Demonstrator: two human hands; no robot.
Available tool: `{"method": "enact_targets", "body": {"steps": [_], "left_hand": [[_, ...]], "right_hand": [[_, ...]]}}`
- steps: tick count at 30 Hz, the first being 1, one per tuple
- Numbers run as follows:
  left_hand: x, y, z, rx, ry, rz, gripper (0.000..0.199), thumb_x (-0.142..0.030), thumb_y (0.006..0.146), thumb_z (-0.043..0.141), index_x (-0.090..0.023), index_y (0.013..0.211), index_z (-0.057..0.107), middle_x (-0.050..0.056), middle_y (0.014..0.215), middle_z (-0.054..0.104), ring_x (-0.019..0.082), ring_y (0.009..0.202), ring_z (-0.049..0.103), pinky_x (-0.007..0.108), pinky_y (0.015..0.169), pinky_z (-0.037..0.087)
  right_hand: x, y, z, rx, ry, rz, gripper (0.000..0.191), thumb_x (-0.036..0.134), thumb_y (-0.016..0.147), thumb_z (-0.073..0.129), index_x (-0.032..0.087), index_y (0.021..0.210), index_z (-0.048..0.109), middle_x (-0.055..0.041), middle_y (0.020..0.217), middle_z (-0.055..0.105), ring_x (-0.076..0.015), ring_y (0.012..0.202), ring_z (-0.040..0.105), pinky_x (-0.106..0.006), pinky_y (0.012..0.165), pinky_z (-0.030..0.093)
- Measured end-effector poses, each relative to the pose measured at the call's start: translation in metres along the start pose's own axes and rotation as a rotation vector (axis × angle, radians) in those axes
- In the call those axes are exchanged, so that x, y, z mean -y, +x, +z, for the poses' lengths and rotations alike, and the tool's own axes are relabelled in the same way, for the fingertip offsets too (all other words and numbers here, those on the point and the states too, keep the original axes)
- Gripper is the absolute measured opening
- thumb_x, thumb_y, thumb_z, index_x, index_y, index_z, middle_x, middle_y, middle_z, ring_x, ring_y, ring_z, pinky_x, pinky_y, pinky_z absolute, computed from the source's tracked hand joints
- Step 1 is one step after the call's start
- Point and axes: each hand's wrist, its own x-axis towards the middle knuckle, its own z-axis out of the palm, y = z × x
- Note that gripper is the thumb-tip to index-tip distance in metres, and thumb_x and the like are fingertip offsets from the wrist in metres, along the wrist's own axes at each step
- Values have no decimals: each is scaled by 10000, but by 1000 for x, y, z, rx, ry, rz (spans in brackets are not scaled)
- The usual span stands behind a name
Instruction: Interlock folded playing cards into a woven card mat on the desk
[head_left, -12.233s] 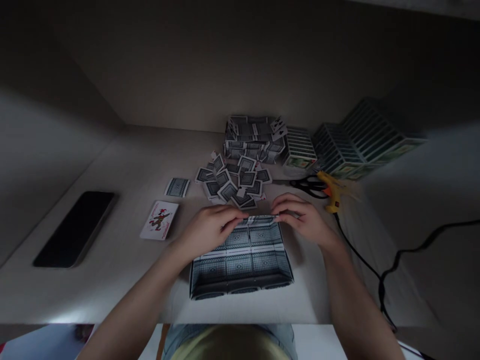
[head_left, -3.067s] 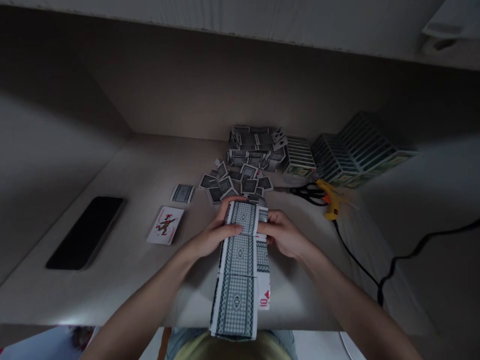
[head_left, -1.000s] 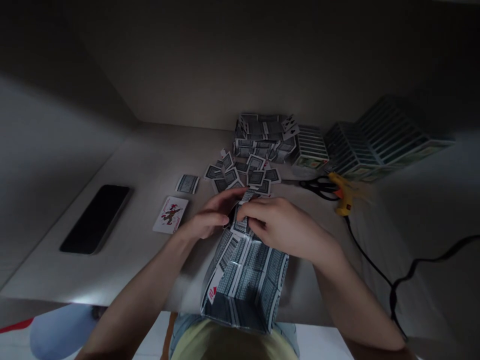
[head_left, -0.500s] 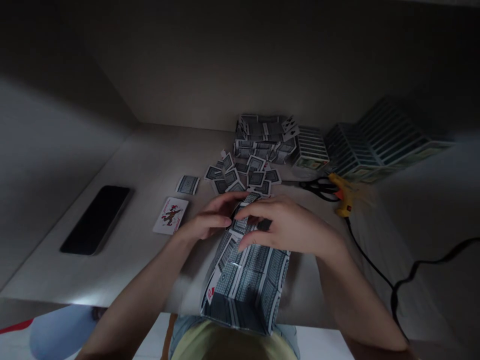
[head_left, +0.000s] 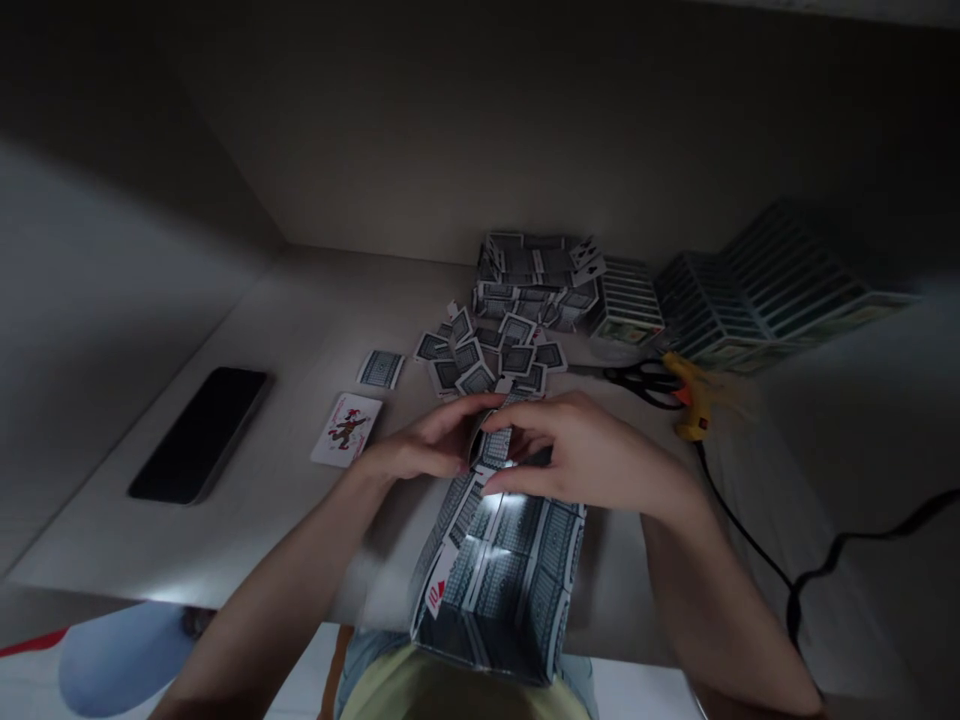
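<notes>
A long open structure made of patterned playing cards (head_left: 502, 560) lies at the table's front edge, close to my body, with a red ten showing on its left side. My left hand (head_left: 431, 445) closes around the left of its far end, thumb and fingers on a bent card piece (head_left: 495, 448). From the right, my right hand (head_left: 559, 445) pinches the same far end, thumb below and index finger above. Folded cards (head_left: 466, 355) are piled just beyond my hands. Some fingertips are hidden behind the cards.
A black phone (head_left: 199, 435), a joker card (head_left: 346, 430) and a face-down card (head_left: 381, 369) lie left. Behind stand a card structure (head_left: 536, 285) and boxed stacks (head_left: 626, 300). Black scissors (head_left: 645, 382) and a yellow glue gun (head_left: 694, 400) with a cable lie right.
The view has shifted slightly. The card piece at the far end now stands more bent between my hands, and the card structure has turned a little. Both hands keep their hold.
</notes>
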Motion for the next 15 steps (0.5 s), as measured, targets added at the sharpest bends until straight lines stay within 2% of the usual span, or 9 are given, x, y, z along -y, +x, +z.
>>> {"method": "enact_targets", "body": {"steps": [6,15], "left_hand": [[0,2,-2,40,27,21,688,-131,555,659,-213,1214,478,88,1234,504,299,1178,412,464,1005,247],[1,3,-4,33,75,-3,716,-166,547,673,-201,1231,463,108,1256,485,319,1174,413,474,980,290]], "right_hand": [[-4,2,-7,41,229,37,421,430,639,690,213,993,625,17,685,663,-128,635,633,-196,516,446],[-2,2,1,-17,169,60,425,438,631,695,213,984,624,20,670,663,-123,602,620,-214,553,460]]}}
